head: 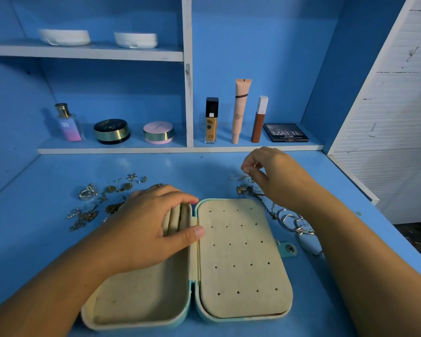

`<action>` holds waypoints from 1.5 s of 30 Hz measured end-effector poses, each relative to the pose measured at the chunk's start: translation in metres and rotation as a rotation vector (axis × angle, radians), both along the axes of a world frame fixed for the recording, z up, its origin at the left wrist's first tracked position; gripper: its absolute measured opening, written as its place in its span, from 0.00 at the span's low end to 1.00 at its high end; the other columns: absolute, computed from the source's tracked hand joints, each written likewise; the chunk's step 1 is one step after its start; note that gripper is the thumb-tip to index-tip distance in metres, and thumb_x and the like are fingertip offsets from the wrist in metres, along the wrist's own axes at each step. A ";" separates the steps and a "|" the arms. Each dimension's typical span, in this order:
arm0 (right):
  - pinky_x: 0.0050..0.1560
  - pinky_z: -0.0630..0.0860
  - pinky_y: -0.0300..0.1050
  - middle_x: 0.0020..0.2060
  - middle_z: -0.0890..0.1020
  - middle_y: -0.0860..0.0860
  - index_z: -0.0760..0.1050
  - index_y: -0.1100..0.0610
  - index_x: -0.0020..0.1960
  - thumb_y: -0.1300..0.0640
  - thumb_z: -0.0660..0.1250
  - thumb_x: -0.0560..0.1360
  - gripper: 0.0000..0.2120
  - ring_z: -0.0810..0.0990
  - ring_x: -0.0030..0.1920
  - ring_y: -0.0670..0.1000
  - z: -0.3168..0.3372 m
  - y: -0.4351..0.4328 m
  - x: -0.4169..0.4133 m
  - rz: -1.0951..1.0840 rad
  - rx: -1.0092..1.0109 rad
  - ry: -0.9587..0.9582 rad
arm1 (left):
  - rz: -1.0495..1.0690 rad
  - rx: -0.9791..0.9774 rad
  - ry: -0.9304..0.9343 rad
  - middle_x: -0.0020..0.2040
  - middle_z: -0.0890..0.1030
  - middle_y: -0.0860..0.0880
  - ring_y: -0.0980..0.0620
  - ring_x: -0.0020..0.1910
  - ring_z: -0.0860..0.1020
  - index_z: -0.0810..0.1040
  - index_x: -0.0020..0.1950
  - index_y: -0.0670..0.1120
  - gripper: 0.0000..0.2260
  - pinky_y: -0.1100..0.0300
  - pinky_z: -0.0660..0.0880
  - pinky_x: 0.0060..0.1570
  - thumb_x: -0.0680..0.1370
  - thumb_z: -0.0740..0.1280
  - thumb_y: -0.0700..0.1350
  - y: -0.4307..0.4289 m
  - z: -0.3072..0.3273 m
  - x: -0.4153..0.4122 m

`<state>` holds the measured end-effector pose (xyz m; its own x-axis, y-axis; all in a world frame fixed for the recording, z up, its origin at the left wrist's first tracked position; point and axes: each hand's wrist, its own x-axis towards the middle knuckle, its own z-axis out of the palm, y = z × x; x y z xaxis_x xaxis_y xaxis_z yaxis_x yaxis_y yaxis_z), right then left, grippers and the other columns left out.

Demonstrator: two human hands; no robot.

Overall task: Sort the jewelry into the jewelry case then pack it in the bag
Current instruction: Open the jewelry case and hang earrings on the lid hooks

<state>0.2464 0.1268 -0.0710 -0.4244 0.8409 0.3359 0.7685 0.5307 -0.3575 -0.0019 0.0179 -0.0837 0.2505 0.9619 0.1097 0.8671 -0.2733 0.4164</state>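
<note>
Left hand (151, 222) lies spread over the padded ring rolls (178, 221) in the open jewelry case (241, 263), thumb by the hinge, steadying it on the counter (46, 239). Right hand (275, 176) hovers over the right-side jewelry pile (248, 189), pinching what looks like a thin silver earring (255, 164) between thumb and fingertip. Tiny, light and bendy, I'd guess, so hold it by the post. More earrings and rings (102, 200) lie left of the case, hoops (292, 221) on the right. No bag in sight.

Blue worktop (46, 239). Open jewelry case (241, 263): teal shell, beige lining, right half dotted with rows of small dark holes. Left jewelry (90, 205): silver, bronze. Far shelf (136, 145): bottle (68, 125) pink-to-violet, gold cap; palette (286, 133) black.
</note>
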 end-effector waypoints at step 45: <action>0.56 0.55 0.43 0.63 0.70 0.45 0.79 0.48 0.50 0.43 0.68 0.73 0.11 0.61 0.64 0.50 -0.005 0.011 -0.012 0.009 -0.117 -0.273 | 0.001 0.003 0.024 0.57 0.71 0.69 0.64 0.59 0.70 0.67 0.65 0.67 0.31 0.54 0.70 0.61 0.66 0.53 0.78 0.001 -0.002 0.000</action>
